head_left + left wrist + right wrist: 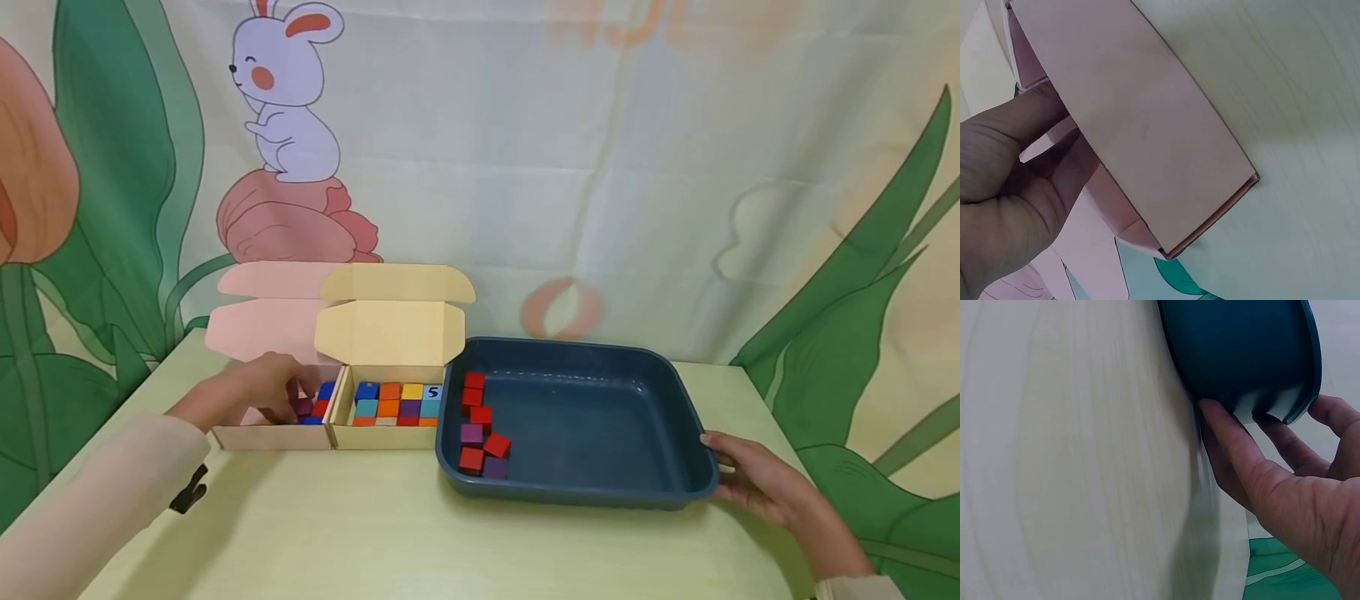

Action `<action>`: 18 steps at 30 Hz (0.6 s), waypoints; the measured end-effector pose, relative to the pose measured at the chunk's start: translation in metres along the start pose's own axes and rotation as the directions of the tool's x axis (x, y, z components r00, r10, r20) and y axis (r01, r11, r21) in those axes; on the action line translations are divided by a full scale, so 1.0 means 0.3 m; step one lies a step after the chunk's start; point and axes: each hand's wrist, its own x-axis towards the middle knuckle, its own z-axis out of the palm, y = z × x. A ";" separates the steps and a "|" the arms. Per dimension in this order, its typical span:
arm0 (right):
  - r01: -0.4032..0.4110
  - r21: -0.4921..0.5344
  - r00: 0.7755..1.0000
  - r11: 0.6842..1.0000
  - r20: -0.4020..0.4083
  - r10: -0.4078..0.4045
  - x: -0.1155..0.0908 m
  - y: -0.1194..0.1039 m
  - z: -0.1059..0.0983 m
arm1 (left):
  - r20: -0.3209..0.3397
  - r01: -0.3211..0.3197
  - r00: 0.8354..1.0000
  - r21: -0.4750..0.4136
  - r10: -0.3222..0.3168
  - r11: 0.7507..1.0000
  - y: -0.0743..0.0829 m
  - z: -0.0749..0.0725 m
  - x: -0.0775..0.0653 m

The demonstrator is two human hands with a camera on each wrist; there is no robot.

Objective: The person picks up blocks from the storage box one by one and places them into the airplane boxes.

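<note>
The left hand (273, 387) reaches over the front edge of the pink box (277, 437), fingertips inside at a magenta block (302, 407). Thumb and fingers stand apart at their bases; the front wall hides the tips in the left wrist view, so whether they clamp the block cannot be told. Blue and red blocks sit along the box's right wall.

The yellow box (386, 437) adjoins that wall and contains rows of coloured blocks (409, 408). Both lids stand open at the rear, leaving the tops accessible.

The blue tray (585, 433) is positioned right of the yellow box, left rim just beside it; contact cannot be determined. Red and purple blocks (481, 415) lie along its left wall; bare tray floor extends to the right wall.

The right hand (757, 479) grips the tray's right edge, fingers clamped between rim and base. The table (337, 517) extends forward of both boxes.
</note>
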 end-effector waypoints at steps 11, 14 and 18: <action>0.007 0.006 1.000 1.000 0.013 -0.007 -0.004 -0.004 -0.011 | 0.014 -0.059 0.998 0.066 0.058 0.996 0.010 -0.005 0.025; 0.012 0.010 1.000 1.000 0.017 -0.013 -0.003 -0.004 -0.012 | 0.023 -0.062 0.998 0.072 0.061 0.995 0.016 -0.007 0.026; 0.012 0.007 1.000 1.000 0.025 -0.013 0.003 -0.002 -0.006 | 0.070 -0.040 0.997 0.080 0.034 0.996 0.021 -0.019 0.010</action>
